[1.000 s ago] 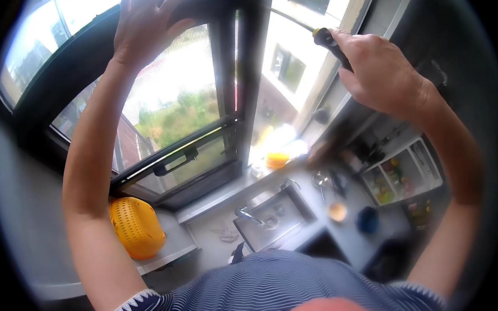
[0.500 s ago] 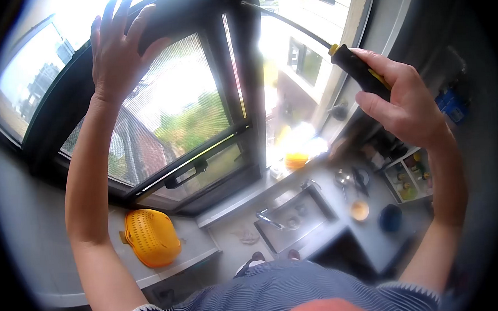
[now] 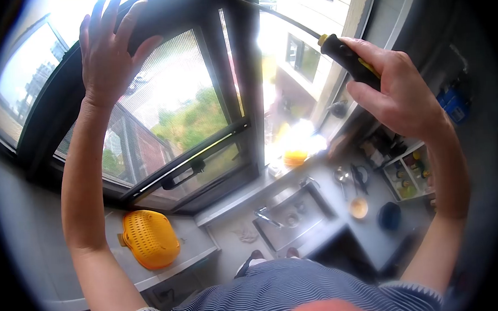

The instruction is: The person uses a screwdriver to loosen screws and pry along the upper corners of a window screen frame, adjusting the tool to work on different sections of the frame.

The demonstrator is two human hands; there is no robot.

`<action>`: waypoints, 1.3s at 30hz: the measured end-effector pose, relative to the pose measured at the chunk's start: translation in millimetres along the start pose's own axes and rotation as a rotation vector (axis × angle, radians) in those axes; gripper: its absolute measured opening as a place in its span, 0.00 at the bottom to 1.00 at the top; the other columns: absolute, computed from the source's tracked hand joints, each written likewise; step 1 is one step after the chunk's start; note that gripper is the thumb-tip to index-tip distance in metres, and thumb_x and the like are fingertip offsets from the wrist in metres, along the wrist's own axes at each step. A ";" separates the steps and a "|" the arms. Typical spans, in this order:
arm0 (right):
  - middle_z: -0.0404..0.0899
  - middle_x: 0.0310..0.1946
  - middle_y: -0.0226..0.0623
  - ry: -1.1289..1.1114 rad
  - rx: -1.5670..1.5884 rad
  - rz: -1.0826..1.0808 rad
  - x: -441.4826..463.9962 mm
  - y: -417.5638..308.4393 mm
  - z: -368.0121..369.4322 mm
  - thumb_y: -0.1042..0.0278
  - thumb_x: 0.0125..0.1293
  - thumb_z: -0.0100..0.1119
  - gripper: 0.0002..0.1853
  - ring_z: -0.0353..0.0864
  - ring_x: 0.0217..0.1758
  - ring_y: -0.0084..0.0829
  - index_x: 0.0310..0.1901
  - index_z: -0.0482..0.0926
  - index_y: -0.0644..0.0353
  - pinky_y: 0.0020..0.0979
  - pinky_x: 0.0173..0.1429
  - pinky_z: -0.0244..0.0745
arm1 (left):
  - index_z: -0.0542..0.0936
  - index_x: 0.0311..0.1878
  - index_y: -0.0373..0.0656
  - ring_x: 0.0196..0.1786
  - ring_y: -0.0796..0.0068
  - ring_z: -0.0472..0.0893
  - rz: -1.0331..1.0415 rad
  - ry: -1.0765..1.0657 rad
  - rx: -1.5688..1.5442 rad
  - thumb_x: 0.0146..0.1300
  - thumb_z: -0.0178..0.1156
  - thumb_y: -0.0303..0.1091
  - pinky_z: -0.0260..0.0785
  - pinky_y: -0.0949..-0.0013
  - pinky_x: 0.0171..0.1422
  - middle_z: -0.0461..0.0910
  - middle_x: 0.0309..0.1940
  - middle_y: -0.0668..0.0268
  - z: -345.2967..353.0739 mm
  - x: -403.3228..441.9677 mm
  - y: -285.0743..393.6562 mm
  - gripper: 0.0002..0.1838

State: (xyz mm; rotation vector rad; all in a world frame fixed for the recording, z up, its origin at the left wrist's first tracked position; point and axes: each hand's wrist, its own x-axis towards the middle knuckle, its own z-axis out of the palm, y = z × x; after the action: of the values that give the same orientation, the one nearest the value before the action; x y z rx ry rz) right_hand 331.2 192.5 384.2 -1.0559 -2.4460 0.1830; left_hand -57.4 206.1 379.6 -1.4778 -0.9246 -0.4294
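Observation:
My left hand [image 3: 107, 61] is raised with its fingers spread, resting against or just in front of the dark frame of the window sash [image 3: 52, 103]; contact is hard to make out. My right hand [image 3: 399, 90] is wrapped round the black and yellow handle of a screwdriver [image 3: 350, 62]. The long thin shaft points up and left, and its tip meets or overlaps the dark upper edge of the sash, where blur hides the exact contact. A mesh screen [image 3: 185, 102] fills the sash, with a black latch [image 3: 183, 175] below it.
Below are a sink [image 3: 293, 217] with a tap [image 3: 267, 217] and a counter [image 3: 342, 251] I stand on or above. A yellow basket [image 3: 151, 240] sits on the left ledge. At right are a dark blue bowl [image 3: 389, 216] and a rack of bottles [image 3: 408, 173].
My right hand and the screwdriver have shifted slightly left and up. My left hand has moved a little to the left, fingers still spread.

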 end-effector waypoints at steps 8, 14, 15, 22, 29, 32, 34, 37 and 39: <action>0.78 0.24 0.41 -0.208 0.300 0.203 9.2 -12.5 -24.3 0.70 0.57 0.55 0.25 0.73 0.14 0.27 0.54 0.69 0.77 0.24 0.18 0.70 | 0.68 0.63 0.61 0.70 0.58 0.58 -0.010 -0.004 -0.010 0.57 0.56 0.60 0.50 0.44 0.70 0.61 0.67 0.63 -0.3 1.0 0.3 0.31; 0.73 0.23 0.36 -0.208 0.814 0.226 8.5 24.8 -11.4 0.67 0.57 0.59 0.26 0.70 0.11 0.18 0.54 0.68 0.76 0.17 0.13 0.64 | 0.68 0.63 0.61 0.70 0.58 0.58 -0.005 -0.009 -0.017 0.57 0.57 0.59 0.50 0.43 0.70 0.61 0.67 0.63 -1.0 0.7 0.4 0.31; 0.73 0.24 0.36 -0.213 0.878 0.220 7.9 29.6 -6.9 0.66 0.57 0.59 0.26 0.70 0.11 0.18 0.54 0.69 0.75 0.16 0.13 0.63 | 0.68 0.63 0.61 0.70 0.58 0.58 -0.002 -0.009 -0.016 0.57 0.57 0.59 0.50 0.43 0.70 0.61 0.67 0.63 -0.8 0.6 0.2 0.31; 0.73 0.24 0.36 -0.158 0.973 0.227 0.6 30.1 11.5 0.65 0.58 0.60 0.26 0.70 0.12 0.17 0.53 0.69 0.76 0.15 0.14 0.63 | 0.69 0.62 0.61 0.70 0.59 0.58 0.004 -0.024 -0.008 0.57 0.57 0.59 0.50 0.43 0.70 0.62 0.66 0.64 -0.9 0.6 0.3 0.31; 0.77 0.29 0.42 -0.108 0.173 0.062 6.4 5.0 -14.6 0.68 0.57 0.56 0.26 0.78 0.24 0.26 0.56 0.69 0.72 0.24 0.28 0.76 | 0.69 0.62 0.60 0.70 0.59 0.58 -0.005 -0.027 -0.023 0.57 0.58 0.59 0.51 0.43 0.69 0.62 0.66 0.65 -1.1 1.1 -0.1 0.30; 0.79 0.35 0.50 0.120 -0.340 -0.266 5.6 8.8 -12.7 0.69 0.56 0.56 0.25 0.81 0.32 0.33 0.55 0.70 0.74 0.30 0.40 0.78 | 0.70 0.62 0.60 0.70 0.60 0.58 -0.012 -0.026 -0.032 0.57 0.58 0.59 0.51 0.43 0.69 0.63 0.66 0.65 -1.0 1.5 0.2 0.30; 0.79 0.38 0.52 0.168 -0.489 -0.348 3.5 5.5 -10.1 0.69 0.56 0.57 0.25 0.81 0.34 0.35 0.54 0.70 0.75 0.32 0.43 0.77 | 0.70 0.61 0.60 0.70 0.60 0.58 -0.013 -0.030 -0.029 0.57 0.58 0.58 0.51 0.43 0.69 0.63 0.66 0.65 -1.7 1.3 0.6 0.30; 0.79 0.34 0.49 0.096 -0.351 -0.263 4.2 0.8 -6.3 0.67 0.57 0.58 0.25 0.81 0.30 0.32 0.54 0.70 0.74 0.29 0.36 0.78 | 0.70 0.61 0.59 0.70 0.59 0.58 -0.015 -0.029 -0.032 0.58 0.58 0.58 0.51 0.42 0.69 0.63 0.66 0.64 -1.5 1.6 1.8 0.30; 0.78 0.30 0.45 -0.081 0.036 -0.026 6.4 -5.4 -13.1 0.65 0.58 0.58 0.25 0.79 0.25 0.27 0.54 0.70 0.73 0.26 0.29 0.76 | 0.70 0.61 0.59 0.70 0.59 0.58 -0.012 -0.025 -0.038 0.58 0.58 0.57 0.50 0.42 0.69 0.63 0.66 0.64 -1.7 2.1 2.4 0.29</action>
State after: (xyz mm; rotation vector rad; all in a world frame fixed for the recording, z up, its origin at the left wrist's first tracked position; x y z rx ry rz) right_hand 329.9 192.5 399.7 -1.0197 -2.5169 0.2654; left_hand -53.9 205.3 379.8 -1.5162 -0.9501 -0.4403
